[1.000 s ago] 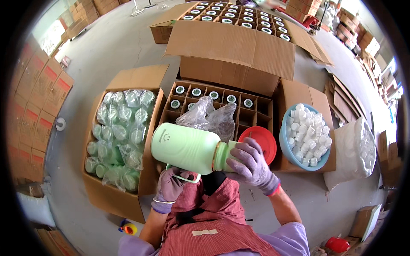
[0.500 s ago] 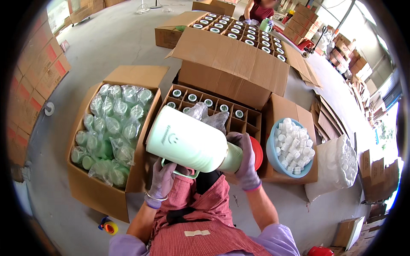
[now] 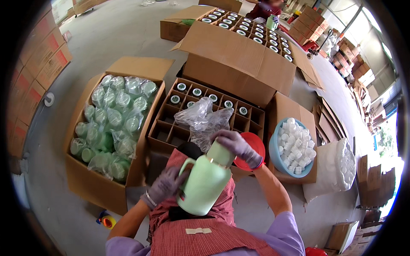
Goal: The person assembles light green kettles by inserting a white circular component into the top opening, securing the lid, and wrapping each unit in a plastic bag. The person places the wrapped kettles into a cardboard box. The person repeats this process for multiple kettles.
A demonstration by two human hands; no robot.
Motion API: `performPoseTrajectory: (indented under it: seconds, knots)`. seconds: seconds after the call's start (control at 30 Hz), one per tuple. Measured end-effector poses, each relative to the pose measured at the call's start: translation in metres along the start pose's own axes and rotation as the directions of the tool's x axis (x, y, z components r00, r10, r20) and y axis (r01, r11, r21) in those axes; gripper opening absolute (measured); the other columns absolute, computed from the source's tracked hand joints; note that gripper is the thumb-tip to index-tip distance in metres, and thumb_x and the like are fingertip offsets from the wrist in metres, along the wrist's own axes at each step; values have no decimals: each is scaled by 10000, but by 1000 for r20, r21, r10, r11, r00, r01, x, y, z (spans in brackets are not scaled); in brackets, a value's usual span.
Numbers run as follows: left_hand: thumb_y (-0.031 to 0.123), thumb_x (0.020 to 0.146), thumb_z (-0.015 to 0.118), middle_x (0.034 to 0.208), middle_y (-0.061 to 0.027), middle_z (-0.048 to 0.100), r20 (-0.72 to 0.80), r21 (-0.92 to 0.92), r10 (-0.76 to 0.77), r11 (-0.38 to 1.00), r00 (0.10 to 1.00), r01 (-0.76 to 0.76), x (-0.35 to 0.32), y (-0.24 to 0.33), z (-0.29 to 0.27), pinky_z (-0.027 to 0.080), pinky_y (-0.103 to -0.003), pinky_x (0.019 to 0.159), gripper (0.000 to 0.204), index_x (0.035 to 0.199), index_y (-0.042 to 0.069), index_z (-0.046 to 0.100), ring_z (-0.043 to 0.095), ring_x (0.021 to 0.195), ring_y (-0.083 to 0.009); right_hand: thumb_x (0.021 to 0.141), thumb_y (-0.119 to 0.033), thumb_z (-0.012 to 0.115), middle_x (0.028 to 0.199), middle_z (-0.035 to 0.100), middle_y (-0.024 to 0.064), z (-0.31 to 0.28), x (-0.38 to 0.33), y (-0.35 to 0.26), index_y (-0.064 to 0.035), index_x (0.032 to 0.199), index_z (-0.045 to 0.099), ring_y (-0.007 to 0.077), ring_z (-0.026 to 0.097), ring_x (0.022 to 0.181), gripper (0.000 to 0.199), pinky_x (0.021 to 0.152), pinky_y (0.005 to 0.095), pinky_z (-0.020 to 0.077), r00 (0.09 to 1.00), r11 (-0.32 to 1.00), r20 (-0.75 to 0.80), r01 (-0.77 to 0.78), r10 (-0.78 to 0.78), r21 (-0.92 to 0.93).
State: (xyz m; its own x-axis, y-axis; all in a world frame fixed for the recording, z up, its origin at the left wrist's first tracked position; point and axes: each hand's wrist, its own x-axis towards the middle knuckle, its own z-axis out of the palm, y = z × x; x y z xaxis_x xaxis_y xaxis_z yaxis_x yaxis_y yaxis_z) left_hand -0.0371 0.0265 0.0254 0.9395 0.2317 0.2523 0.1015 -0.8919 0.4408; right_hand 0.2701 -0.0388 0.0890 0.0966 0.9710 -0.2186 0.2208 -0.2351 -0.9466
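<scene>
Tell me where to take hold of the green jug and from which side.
I'd take the loop handle from the left: it stands out from the side of the green jug, where the left grip is. The jug leans, top toward the right, so the right grip on the narrower top should help steady it.

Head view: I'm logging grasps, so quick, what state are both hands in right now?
Left hand: closed, holding the green jug by its handle.
Right hand: closed over the jug's green cap.
</scene>
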Motion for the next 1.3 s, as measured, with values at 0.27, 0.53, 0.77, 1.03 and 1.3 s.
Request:
performPoseTrajectory:
  seconds: [0.27, 0.53, 0.77, 1.03, 1.3]
  knots:
    - [152, 812, 704, 973, -150, 594, 35, -378, 25, 926, 999, -10, -84, 6, -15, 533, -397, 695, 579, 1338, 54, 486, 618, 781, -317, 916, -272, 576, 1009, 667, 167, 66, 8, -6, -42, 1014, 677, 319, 641, 981, 270, 870, 397, 495, 982, 958, 190, 72, -18, -279]
    - [136, 889, 635, 1193, -213, 622, -581, -274, -629, 749, 517, 603, -136, -202, -30, 457, -419, 978, 309, 1166, -1, 637, 586, 1089, -396, 954, -130, 474, 1025, 662, 91, 46, 11, 30, 42, 1119, 631, 142, 597, 948, 285, 889, 274, 466, 983, 972, -167, -32, 72, 233]
    - [534, 894, 504, 1481, -140, 393, -327, 208, -945, -84, -12, 975, -262, -367, -50, 233, -553, 1119, 355, 1173, 394, 673, 329, 1358, -390, 997, -245, 481, 1014, 657, 96, 28, -6, 72, 26, 1104, 623, 170, 627, 945, 324, 878, 311, 502, 934, 942, -295, -100, 200, 321]
    - [384, 913, 578, 1172, -74, 661, -400, -585, -895, 86, -195, 807, -315, -414, -62, 459, -385, 961, 355, 1074, 99, 717, 606, 1103, -292, 983, -202, 495, 1015, 657, 99, 34, 26, 47, 35, 1124, 623, 170, 630, 920, 304, 870, 309, 510, 952, 939, -216, -146, 219, 311]
    - [244, 959, 557, 1180, -74, 638, -701, -565, -545, 818, 461, 109, -111, -256, -219, 495, -333, 957, 352, 1222, 12, 589, 617, 1056, -186, 860, -131, 678, 1058, 674, 87, 63, 109, 12, 39, 1192, 614, 174, 632, 1003, 378, 938, 295, 478, 988, 997, -152, 5, 7, 75]
